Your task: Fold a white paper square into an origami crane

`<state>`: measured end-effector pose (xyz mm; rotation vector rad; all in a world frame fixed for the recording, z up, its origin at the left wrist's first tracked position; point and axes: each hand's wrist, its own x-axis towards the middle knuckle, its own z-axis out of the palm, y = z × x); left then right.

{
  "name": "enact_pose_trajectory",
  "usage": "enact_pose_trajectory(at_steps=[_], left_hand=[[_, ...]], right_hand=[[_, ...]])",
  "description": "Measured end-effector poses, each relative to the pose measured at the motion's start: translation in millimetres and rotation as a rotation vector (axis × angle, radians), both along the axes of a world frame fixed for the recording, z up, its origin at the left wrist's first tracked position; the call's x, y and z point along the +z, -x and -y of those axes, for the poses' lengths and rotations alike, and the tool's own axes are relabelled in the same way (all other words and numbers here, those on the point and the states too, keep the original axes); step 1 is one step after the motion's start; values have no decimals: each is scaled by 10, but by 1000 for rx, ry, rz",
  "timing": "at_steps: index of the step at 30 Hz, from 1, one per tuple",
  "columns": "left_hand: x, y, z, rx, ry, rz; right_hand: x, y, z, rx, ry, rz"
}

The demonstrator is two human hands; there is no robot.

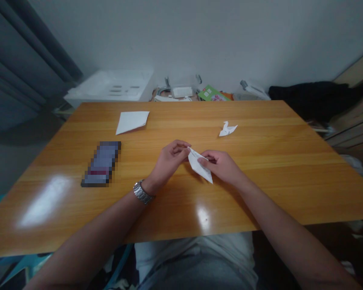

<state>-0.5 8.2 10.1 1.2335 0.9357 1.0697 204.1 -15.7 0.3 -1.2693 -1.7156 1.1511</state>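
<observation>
A small folded piece of white paper (200,166) is held between both my hands, a little above the table. My left hand (174,155) pinches its upper left corner between thumb and fingers. My right hand (219,163) grips the right side, the thumb lying on top and the fingers mostly hidden behind. The paper tapers to a point at its lower right. Farther back on the right stands a white folded paper bird (228,129). At the back left lies a white sheet of paper (132,122).
A phone with a blurred screen (101,163) lies on the wooden table (157,217), left of my hands. Beyond the far edge are a white plastic basin (109,86), a green booklet (212,93) and a dark cloth (314,100). A curtain (24,60) hangs at the left.
</observation>
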Motion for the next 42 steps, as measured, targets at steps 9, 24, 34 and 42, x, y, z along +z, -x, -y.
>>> enact_pose_trajectory(at_steps=[9, 24, 34, 42], left_hand=[[-93, 23, -37, -130, -77, -128], [1, 67, -41, -125, -188, -253], [-5, 97, -16, -134, -338, -490], [-36, 94, -61, -109, -219, -327]], right_hand=[[39, 8, 29, 37, -49, 92], [76, -38, 12, 16, -63, 127], [126, -31, 36, 34, -160, 261], [119, -29, 39, -3, -180, 204]])
